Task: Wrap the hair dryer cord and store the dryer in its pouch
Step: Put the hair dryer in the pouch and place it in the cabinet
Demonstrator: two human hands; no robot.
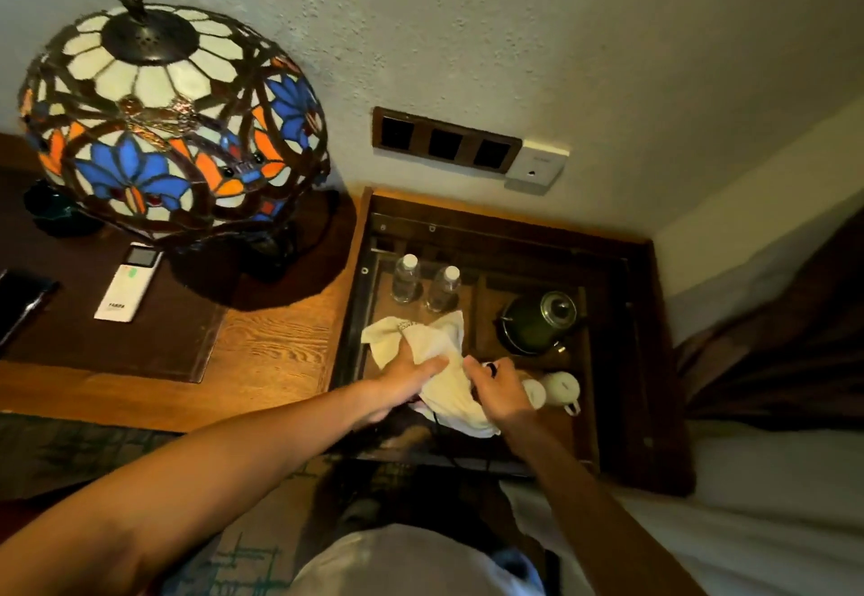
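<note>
A cream cloth pouch (437, 352) with dark print near its top lies over the low wooden shelf (650, 362), held between both hands. My left hand (409, 378) grips its left side, fingers pressed into the cloth. My right hand (498, 390) is closed on the pouch's right edge, with a small black part showing at the fingertips. A thin black cord (460, 460) trails down from under the pouch. The hair dryer itself is hidden, so I cannot tell whether it is inside.
Two water bottles (406, 277) stand behind the pouch, a dark green kettle (537, 319) to the right, white cups (561, 390) beside my right hand. A stained-glass lamp (173, 118) and a remote (128, 282) sit on the desk at left. A bed (771, 502) lies to the right.
</note>
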